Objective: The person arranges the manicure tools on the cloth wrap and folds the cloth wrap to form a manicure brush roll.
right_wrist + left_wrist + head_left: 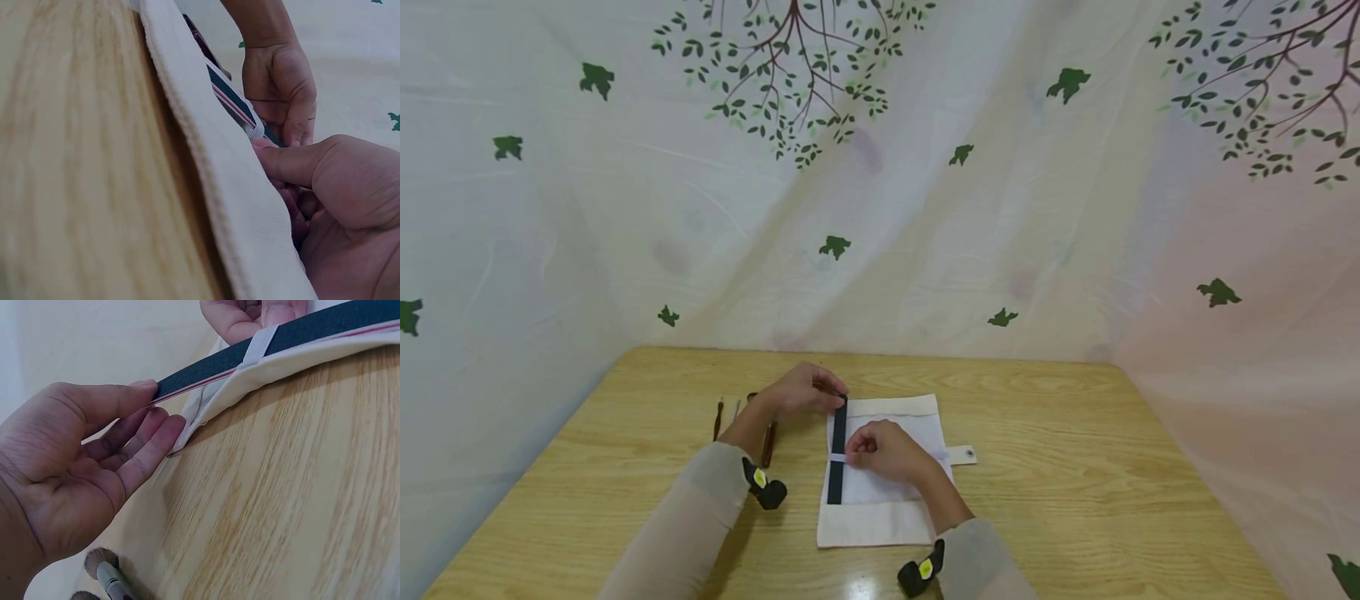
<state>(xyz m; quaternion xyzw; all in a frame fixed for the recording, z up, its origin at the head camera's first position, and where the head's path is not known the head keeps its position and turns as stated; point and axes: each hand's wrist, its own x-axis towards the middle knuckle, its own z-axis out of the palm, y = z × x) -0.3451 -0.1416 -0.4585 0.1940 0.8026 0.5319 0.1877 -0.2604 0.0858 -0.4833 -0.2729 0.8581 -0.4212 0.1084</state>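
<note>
A black nail file (836,483) with a thin red line along its edge lies lengthwise near the left side of a white cloth roll (876,525). Its middle passes under a white elastic band (259,347). My left hand (805,389) pinches the file's far end, thumb on top and fingers beneath. Beside the file, my right hand (887,450) has its fingers curled and pinches the elastic band next to where it crosses the file. In the right wrist view, the right thumb (294,162) lies close against the band, and the fingertips are partly hidden.
Left of the roll, partly behind the left arm, lie slim tools (718,417) and a brown-handled one (768,446). Brush heads (102,562) show below the left hand. A strap with a snap (961,455) sticks out right. A patterned curtain (895,292) hangs behind the wooden table (1075,483).
</note>
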